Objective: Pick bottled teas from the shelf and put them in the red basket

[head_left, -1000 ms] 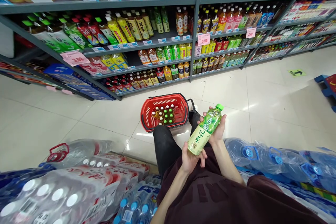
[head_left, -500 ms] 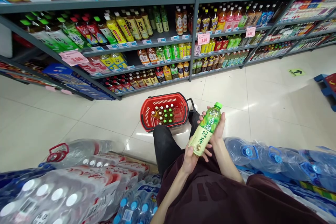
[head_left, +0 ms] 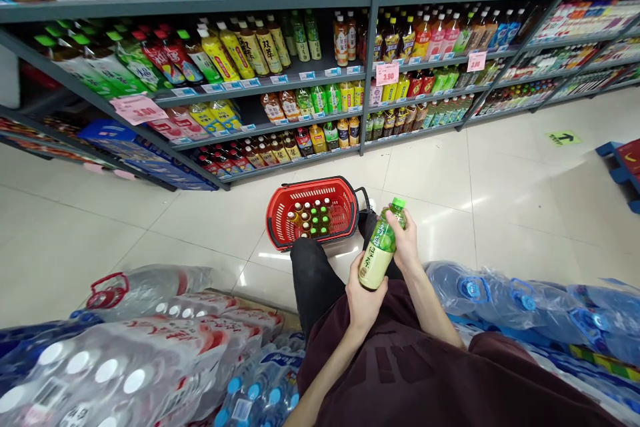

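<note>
A bottle of green tea (head_left: 379,255) with a bright green cap and a green and cream label is held tilted in front of my body. My left hand (head_left: 365,297) is wrapped round its bottom end. Around the upper part, just under the cap, my right hand (head_left: 406,240) grips it with the thumb on the label. On the floor beyond my knee stands a red shopping basket (head_left: 280,203) with black handles. Several bottles (head_left: 311,217) with white or green caps stand upright inside it.
Ahead, grey shelves (head_left: 270,83) carry rows of drinks. Shrink-wrapped bottle packs (head_left: 125,360) are stacked at my left, and large water bottles (head_left: 480,290) lie at my right. A blue pallet (head_left: 620,170) sits on the tiled floor at far right.
The green tea bottle has turned about its length, so its label now faces more to the left. My right hand has shifted its fingers over the upper part, and my left hand has closed round the base.
</note>
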A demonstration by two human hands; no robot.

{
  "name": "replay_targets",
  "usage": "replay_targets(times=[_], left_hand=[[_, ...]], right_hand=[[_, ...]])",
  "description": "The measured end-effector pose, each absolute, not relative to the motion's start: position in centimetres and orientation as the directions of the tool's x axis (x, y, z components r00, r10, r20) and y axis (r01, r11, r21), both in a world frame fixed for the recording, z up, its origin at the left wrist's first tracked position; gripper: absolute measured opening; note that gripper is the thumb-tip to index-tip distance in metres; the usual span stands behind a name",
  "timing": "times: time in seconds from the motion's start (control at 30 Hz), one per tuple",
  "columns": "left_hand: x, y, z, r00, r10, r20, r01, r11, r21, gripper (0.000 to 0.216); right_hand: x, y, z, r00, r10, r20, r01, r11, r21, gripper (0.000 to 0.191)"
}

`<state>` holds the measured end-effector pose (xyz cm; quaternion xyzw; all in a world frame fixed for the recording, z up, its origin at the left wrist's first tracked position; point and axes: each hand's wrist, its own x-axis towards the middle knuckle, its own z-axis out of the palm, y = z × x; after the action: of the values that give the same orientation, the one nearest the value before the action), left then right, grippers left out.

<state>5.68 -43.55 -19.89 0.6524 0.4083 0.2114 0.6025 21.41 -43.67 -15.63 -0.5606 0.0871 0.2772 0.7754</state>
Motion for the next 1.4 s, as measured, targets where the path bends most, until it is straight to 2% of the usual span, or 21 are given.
replay_targets(times=[0.17, 0.27, 0.33, 0.4, 0.47, 0.53, 0.63, 0.77, 0.83, 0.93, 1.0, 1.07, 1.13, 1.2, 1.3, 1.4], left_hand=[[5.5, -43.0, -19.7, 0.54, 0.838, -0.074, 0.253, -0.078, 0.964, 0.058], [5.4, -42.4, -19.3, 0.576, 0.814, -0.071, 0.185, -0.046, 0.982, 0.059], [5.3, -42.0, -19.2, 0.617, 0.778, -0.114, 0.132, 0.04, 0.99, 0.064], [5.2, -41.6, -19.1, 0.693, 0.69, -0.207, 0.085, 0.207, 0.975, 0.071], [5.0, -41.2, -18.9, 0.79, 0.526, -0.316, 0.086, 0.415, 0.906, 0.074], [4.8, -41.1, -18.6, 0.868, 0.335, -0.366, 0.139, 0.543, 0.828, 0.075], [4.7, -41.3, -17.8, 0.914, 0.21, -0.348, 0.211, 0.487, 0.848, 0.08], [4.9, -41.8, -16.7, 0.921, 0.23, -0.315, 0.222, 0.355, 0.908, 0.081], [5.1, -41.9, -16.4, 0.92, 0.23, -0.317, 0.224, 0.355, 0.908, 0.081], [5.0, -42.0, -16.7, 0.912, 0.246, -0.33, 0.215, 0.397, 0.892, 0.08], [5.0, -42.2, -17.2, 0.897, 0.24, -0.371, 0.215, 0.497, 0.841, 0.078], [4.9, -42.4, -17.8, 0.871, 0.226, -0.437, 0.205, 0.641, 0.739, 0.078], [4.9, -42.5, -18.6, 0.817, 0.27, -0.51, 0.171, 0.731, 0.661, 0.075], [5.0, -42.3, -19.2, 0.733, 0.389, -0.558, 0.136, 0.719, 0.682, 0.071], [5.1, -41.9, -19.6, 0.635, 0.516, -0.575, 0.138, 0.656, 0.742, 0.067], [4.9, -41.8, -19.6, 0.61, 0.546, -0.574, 0.135, 0.642, 0.754, 0.065]], right_hand=[[21.3, -43.8, -15.9, 0.782, 0.35, -0.516, -0.616, 0.308, -0.725, 0.059], [21.6, -44.4, -16.3, 0.785, 0.407, -0.467, -0.614, 0.406, -0.677, 0.051], [21.9, -45.0, -16.6, 0.772, 0.474, -0.423, -0.629, 0.481, -0.61, 0.045], [22.1, -45.5, -17.0, 0.752, 0.537, -0.383, -0.655, 0.54, -0.53, 0.039], [22.2, -46.1, -17.7, 0.733, 0.59, -0.337, -0.676, 0.582, -0.452, 0.034], [22.1, -46.6, -18.9, 0.721, 0.644, -0.256, -0.689, 0.628, -0.362, 0.031], [22.0, -46.8, -21.2, 0.737, 0.673, -0.067, -0.666, 0.704, -0.246, 0.034], [22.0, -46.6, -23.3, 0.747, 0.642, 0.169, -0.63, 0.766, -0.128, 0.038], [22.0, -46.6, -23.5, 0.739, 0.646, 0.191, -0.646, 0.76, -0.071, 0.037], [22.1, -46.7, -22.4, 0.726, 0.686, 0.055, -0.68, 0.727, -0.092, 0.034], [22.2, -46.7, -20.9, 0.687, 0.718, -0.116, -0.725, 0.666, -0.174, 0.031], [22.4, -46.4, -19.3, 0.625, 0.717, -0.308, -0.78, 0.562, -0.274, 0.03], [22.6, -45.7, -17.8, 0.58, 0.652, -0.488, -0.814, 0.455, -0.36, 0.031], [22.6, -45.0, -16.9, 0.58, 0.534, -0.616, -0.815, 0.389, -0.431, 0.035], [22.2, -44.1, -16.7, 0.61, 0.363, -0.705, -0.789, 0.361, -0.497, 0.042], [21.6, -43.9, -17.1, 0.611, 0.321, -0.724, -0.787, 0.347, -0.51, 0.045]])
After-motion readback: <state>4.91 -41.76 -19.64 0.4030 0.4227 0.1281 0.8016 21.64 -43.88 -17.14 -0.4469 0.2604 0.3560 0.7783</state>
